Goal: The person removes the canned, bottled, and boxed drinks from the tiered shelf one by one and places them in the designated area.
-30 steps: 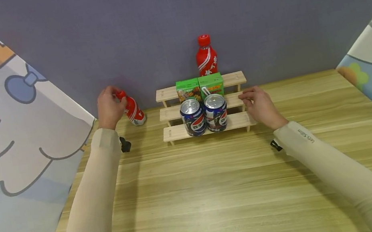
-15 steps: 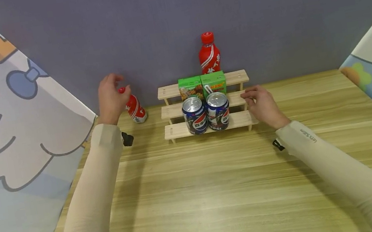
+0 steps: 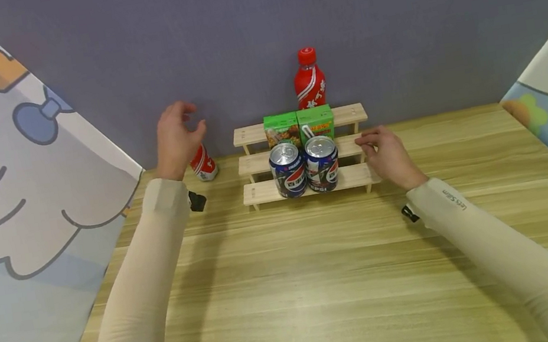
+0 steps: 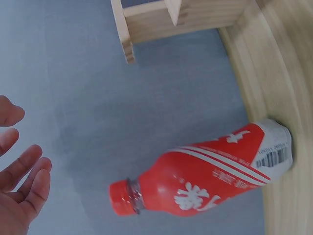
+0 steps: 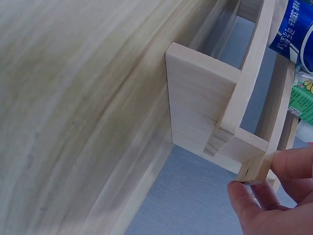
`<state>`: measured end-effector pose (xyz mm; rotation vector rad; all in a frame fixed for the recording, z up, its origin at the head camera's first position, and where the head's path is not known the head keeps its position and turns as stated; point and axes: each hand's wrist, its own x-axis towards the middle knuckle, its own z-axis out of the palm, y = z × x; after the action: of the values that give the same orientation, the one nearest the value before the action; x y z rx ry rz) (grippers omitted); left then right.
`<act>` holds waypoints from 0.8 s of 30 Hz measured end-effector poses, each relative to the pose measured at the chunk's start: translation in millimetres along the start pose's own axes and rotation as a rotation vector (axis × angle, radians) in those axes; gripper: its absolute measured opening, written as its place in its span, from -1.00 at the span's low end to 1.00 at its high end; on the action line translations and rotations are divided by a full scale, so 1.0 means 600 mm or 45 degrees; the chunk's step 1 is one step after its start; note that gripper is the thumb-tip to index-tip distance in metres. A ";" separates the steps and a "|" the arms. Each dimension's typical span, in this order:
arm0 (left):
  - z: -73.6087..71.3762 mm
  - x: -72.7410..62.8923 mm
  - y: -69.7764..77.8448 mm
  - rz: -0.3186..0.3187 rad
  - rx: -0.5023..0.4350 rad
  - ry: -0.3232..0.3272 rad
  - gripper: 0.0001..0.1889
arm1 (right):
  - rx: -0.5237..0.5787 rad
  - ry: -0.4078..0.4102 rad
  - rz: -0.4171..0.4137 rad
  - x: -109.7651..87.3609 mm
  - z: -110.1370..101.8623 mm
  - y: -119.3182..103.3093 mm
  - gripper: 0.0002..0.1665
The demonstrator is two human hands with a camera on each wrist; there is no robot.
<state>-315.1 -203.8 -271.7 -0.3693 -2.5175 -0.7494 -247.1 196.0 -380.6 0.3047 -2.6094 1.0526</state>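
My left hand [image 3: 178,141] is raised above a red soft-drink bottle [image 3: 205,169], fingers loosely bent and nothing between them. In the left wrist view a gap separates its fingers from the bottle's red cap [image 4: 122,198]; the bottle stands on the table against the back wall. My right hand [image 3: 387,159] pinches the right end of the middle step of a three-tier wooden display rack [image 3: 252,164]. Two blue Pepsi cans [image 3: 289,176] stand on the rack's bottom step. Behind them are two green drink cartons [image 3: 316,121], and a second red bottle [image 3: 310,86] at the top.
The wood-grain table [image 3: 292,287] stretches in front of the rack. A grey fabric partition [image 3: 178,42] rises right behind it. Cartoon-printed panels [image 3: 41,196] flank the table on both sides.
My left hand has let go of the left red bottle, lifted off its cap and shifted to the right. The bottle stays standing. My right hand keeps its hold on the rack.
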 end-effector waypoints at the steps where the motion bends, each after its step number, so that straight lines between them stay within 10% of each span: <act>1: 0.001 0.000 0.004 0.017 0.000 0.002 -0.69 | 0.000 -0.001 0.002 0.000 0.000 0.000 -0.73; 24: 0.011 -0.002 0.086 0.267 -0.123 -0.061 -0.71 | 0.007 0.014 -0.020 -0.001 0.001 -0.002 -0.75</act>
<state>-296.8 -158.1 -254.8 -0.6806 -2.4433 -0.7883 -246.6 194.6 -380.6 0.3189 -2.5909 1.0536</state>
